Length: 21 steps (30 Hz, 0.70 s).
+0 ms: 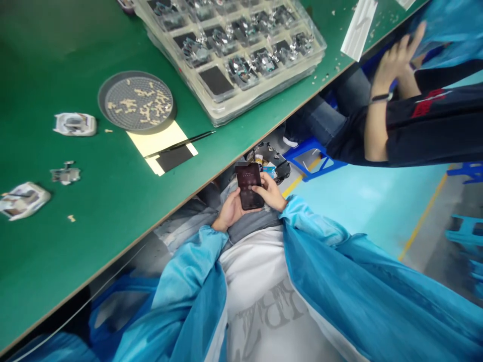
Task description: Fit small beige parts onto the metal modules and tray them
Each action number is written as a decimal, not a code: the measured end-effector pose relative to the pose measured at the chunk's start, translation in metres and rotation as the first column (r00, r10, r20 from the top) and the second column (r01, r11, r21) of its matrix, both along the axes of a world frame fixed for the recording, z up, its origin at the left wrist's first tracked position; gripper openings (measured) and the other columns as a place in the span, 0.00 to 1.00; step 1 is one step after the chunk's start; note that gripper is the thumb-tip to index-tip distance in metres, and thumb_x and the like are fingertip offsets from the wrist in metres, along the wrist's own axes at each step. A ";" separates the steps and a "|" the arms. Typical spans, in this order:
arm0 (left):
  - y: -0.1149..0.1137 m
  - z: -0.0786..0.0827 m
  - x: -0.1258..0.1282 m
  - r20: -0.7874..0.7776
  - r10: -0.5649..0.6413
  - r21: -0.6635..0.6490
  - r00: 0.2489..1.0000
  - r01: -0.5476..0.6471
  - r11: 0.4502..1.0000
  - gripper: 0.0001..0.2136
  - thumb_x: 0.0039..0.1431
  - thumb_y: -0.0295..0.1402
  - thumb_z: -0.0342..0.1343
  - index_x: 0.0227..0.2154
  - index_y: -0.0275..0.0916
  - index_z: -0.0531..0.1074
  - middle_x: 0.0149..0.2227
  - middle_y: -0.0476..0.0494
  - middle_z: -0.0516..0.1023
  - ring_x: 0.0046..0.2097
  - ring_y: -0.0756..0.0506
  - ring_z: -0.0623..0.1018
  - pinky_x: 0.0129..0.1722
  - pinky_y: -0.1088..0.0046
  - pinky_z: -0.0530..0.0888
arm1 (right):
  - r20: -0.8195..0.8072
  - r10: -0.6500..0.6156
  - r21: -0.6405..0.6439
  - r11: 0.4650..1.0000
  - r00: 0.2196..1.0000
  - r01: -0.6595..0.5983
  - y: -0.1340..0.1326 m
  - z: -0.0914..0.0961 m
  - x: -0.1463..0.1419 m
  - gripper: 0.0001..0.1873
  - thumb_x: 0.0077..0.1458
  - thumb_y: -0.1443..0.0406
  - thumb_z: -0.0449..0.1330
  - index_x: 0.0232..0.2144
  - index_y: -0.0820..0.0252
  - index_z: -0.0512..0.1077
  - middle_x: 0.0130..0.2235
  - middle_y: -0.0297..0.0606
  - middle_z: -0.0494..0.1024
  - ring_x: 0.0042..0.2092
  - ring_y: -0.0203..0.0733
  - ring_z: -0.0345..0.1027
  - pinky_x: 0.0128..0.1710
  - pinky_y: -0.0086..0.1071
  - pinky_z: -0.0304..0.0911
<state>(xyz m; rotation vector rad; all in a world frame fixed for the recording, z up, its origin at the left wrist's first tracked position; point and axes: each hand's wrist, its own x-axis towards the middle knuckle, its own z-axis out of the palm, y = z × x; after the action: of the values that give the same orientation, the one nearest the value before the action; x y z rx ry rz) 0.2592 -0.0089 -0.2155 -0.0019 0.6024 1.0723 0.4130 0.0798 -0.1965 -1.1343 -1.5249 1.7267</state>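
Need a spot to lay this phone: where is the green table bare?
Bare green table runs along the near edge, below the small white parts, and far left beyond the round dish. Crowded: the stacked trays and the pen on paper.

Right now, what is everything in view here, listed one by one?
table: one, green, left and top
trays: a stack, clear, top centre of the table, compartments holding small metal parts
dish: one, grey, round, left of the trays, holding beige bits
sheets: two, yellow and black, by the dish
thin tool: one, black, across the sheets
small parts: three, white and metallic, on the table's left
strip: one, white, top right
stools: blue, on the floor at right
co-worker: one, dark clothes, top right
phone: one, black, below the table edge
left hand: fingers around the phone
right hand: holding the phone, thumb on its screen
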 end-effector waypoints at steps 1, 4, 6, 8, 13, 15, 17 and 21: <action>0.000 -0.001 0.000 -0.001 0.001 0.005 1.000 -0.001 1.000 0.23 0.71 0.43 0.47 0.65 0.44 0.67 0.57 0.36 0.80 0.61 0.31 0.77 0.62 0.42 0.73 | -0.004 0.004 -0.006 1.000 1.000 -0.004 0.000 0.001 0.000 0.20 0.51 0.54 0.66 0.42 0.52 0.65 0.38 0.32 0.77 0.42 0.44 0.73 0.44 0.38 0.69; -0.002 -0.001 0.000 -0.022 0.027 0.017 0.999 -0.026 1.000 0.23 0.67 0.36 0.52 0.64 0.44 0.68 0.57 0.37 0.80 0.60 0.32 0.78 0.62 0.41 0.72 | -0.015 0.010 -0.021 1.000 1.000 -0.011 0.000 0.002 0.001 0.17 0.51 0.56 0.64 0.43 0.51 0.66 0.37 0.31 0.76 0.42 0.45 0.72 0.45 0.39 0.68; -0.002 0.000 0.000 -0.038 0.051 0.023 0.998 -0.050 0.998 0.24 0.64 0.33 0.54 0.63 0.45 0.68 0.58 0.38 0.79 0.60 0.32 0.78 0.62 0.41 0.72 | -0.025 0.014 -0.030 0.999 1.000 -0.015 0.000 0.003 0.001 0.17 0.51 0.57 0.63 0.42 0.51 0.67 0.37 0.31 0.75 0.42 0.45 0.72 0.46 0.39 0.68; -0.002 0.002 0.001 -0.052 0.059 0.022 0.997 -0.058 0.998 0.24 0.63 0.31 0.55 0.62 0.45 0.68 0.59 0.39 0.79 0.61 0.32 0.78 0.62 0.40 0.72 | -0.035 0.016 -0.037 0.999 0.999 -0.018 0.001 0.003 0.001 0.17 0.50 0.58 0.62 0.43 0.51 0.67 0.38 0.32 0.76 0.43 0.46 0.72 0.46 0.40 0.68; -0.002 0.006 0.000 -0.110 0.026 0.028 0.994 -0.023 0.999 0.28 0.58 0.31 0.58 0.62 0.45 0.67 0.59 0.40 0.78 0.61 0.31 0.77 0.60 0.38 0.74 | -0.062 0.010 -0.066 0.998 0.998 -0.014 0.001 0.003 0.001 0.17 0.50 0.59 0.62 0.44 0.52 0.67 0.38 0.32 0.77 0.43 0.46 0.72 0.46 0.40 0.68; -0.003 0.006 0.000 -0.130 0.014 0.042 0.991 -0.008 0.999 0.29 0.56 0.31 0.59 0.62 0.46 0.67 0.59 0.42 0.78 0.61 0.30 0.77 0.59 0.39 0.75 | -0.071 0.001 -0.073 0.997 0.997 -0.007 0.001 0.003 0.001 0.17 0.51 0.60 0.62 0.44 0.52 0.67 0.39 0.33 0.78 0.43 0.46 0.73 0.48 0.40 0.68; -0.003 0.005 0.000 -0.138 0.011 0.051 0.990 -0.004 0.999 0.30 0.55 0.30 0.59 0.63 0.46 0.67 0.59 0.42 0.78 0.61 0.30 0.77 0.58 0.39 0.76 | -0.087 -0.008 -0.078 0.997 0.996 0.001 0.000 0.002 0.001 0.17 0.51 0.60 0.62 0.45 0.52 0.68 0.40 0.33 0.79 0.44 0.46 0.73 0.50 0.41 0.68; -0.002 0.002 0.001 -0.138 0.015 0.041 0.990 -0.009 0.999 0.31 0.54 0.30 0.60 0.63 0.46 0.66 0.58 0.42 0.78 0.61 0.29 0.77 0.58 0.41 0.77 | -0.124 -0.015 -0.089 0.996 0.992 0.004 -0.001 0.000 0.002 0.16 0.52 0.61 0.63 0.43 0.52 0.68 0.39 0.32 0.79 0.44 0.46 0.74 0.49 0.41 0.70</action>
<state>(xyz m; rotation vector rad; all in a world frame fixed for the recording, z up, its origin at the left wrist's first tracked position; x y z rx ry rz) 0.2604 -0.0112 -0.2133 0.1047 0.7069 1.1020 0.4148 0.0785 -0.1969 -1.0534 -1.3785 1.8388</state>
